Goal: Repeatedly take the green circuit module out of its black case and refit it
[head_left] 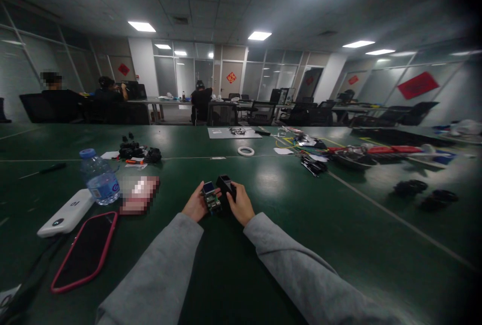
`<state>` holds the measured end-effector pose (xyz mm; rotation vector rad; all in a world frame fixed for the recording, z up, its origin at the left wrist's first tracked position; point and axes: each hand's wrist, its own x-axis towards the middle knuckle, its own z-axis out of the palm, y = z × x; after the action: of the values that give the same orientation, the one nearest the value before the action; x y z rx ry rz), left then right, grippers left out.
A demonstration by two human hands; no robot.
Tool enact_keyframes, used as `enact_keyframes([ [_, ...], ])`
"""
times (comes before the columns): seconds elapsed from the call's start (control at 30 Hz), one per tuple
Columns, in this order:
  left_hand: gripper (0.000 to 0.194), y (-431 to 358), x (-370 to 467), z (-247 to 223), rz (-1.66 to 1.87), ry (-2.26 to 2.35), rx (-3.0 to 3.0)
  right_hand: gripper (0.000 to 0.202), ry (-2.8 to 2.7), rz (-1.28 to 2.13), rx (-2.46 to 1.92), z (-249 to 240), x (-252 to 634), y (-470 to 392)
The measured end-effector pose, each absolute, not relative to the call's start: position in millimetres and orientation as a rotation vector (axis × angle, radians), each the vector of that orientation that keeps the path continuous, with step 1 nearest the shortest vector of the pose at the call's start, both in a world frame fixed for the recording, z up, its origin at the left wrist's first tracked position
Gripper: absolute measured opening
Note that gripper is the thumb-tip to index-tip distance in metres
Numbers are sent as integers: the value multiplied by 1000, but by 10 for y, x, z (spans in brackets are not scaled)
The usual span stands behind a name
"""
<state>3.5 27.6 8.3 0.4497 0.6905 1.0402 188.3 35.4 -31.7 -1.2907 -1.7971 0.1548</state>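
Observation:
Both my hands are held close together over the green table, near the middle of the head view. My left hand grips a small green circuit board with a little dark screen at its upper end. Wrapped round a black rectangular case is my right hand, just to the right of the board. The case stands tilted, its lower part hidden by my fingers. Whether the board and the case touch, I cannot tell.
To the left are a water bottle, a white power bank, a phone with a red rim and a screwdriver. A white tape ring lies ahead. Cables and parts spread on the right. Several people sit farther back.

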Motion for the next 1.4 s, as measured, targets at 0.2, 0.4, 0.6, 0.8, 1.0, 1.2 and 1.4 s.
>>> enact_keyframes([
  [0.2,48,268,39,98,1032,673,444,38,-1854,99,-1267,-290,1864,308],
  [0.4,50,283,18,71,1023,677,449,38,-1880,101,-1295,-324,1876,320],
  [0.6,48,312,7,36,1025,632,447,40,-1912,108,-1316,-324,1862,327],
  [0.8,50,330,-3,-5,1017,630,452,39,-1919,3,-1293,-296,1851,324],
  [1.0,51,313,3,37,1011,645,442,35,-1917,-62,-1296,-281,1840,307],
  [1.2,57,298,0,69,991,661,473,34,-1907,-95,-1288,-297,1846,319],
  [1.4,61,312,-22,42,964,644,481,29,-1820,-188,-1133,-140,1845,215],
])
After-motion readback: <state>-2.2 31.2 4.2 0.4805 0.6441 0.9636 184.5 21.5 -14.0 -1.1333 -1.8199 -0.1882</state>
